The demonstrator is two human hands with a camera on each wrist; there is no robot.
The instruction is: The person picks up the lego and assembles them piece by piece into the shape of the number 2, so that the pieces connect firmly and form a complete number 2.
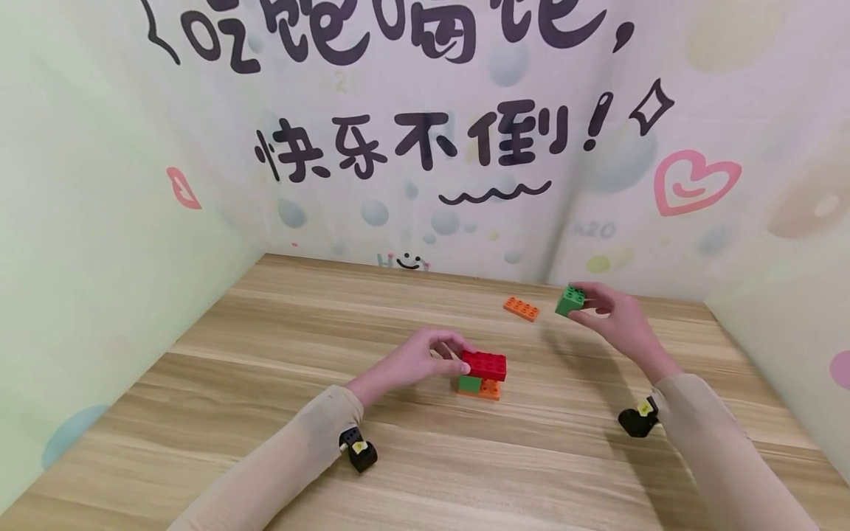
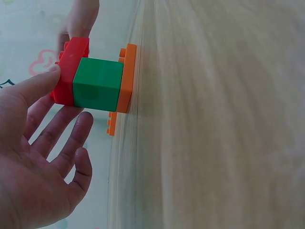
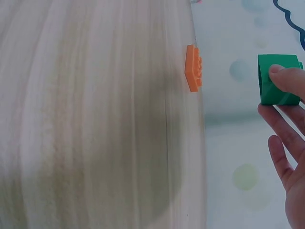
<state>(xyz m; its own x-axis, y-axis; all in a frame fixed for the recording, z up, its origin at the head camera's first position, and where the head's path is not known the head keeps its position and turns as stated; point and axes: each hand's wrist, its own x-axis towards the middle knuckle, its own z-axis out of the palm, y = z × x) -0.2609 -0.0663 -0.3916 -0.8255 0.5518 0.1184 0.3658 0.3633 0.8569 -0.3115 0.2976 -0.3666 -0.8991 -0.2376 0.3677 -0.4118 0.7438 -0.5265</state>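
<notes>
My left hand (image 1: 425, 358) pinches the end of a red toy brick (image 1: 488, 365) between thumb and fingers. The red brick lies across the top of a green brick (image 2: 97, 83), which stands on one end of a thin orange brick (image 1: 490, 391) on the table. In the left wrist view, the other fingers of that hand are spread beside the stack. Over the table's far right part, my right hand (image 1: 620, 317) holds a second green brick (image 3: 281, 78), thumb on one face and fingers on the other side.
Another thin orange brick (image 1: 521, 309), studs up, lies near the back of the wooden table (image 1: 265, 332), left of my right hand. A printed cloth (image 1: 398, 228) hangs behind the table's far edge. Black wrist devices (image 1: 358, 450) sit at both sleeves.
</notes>
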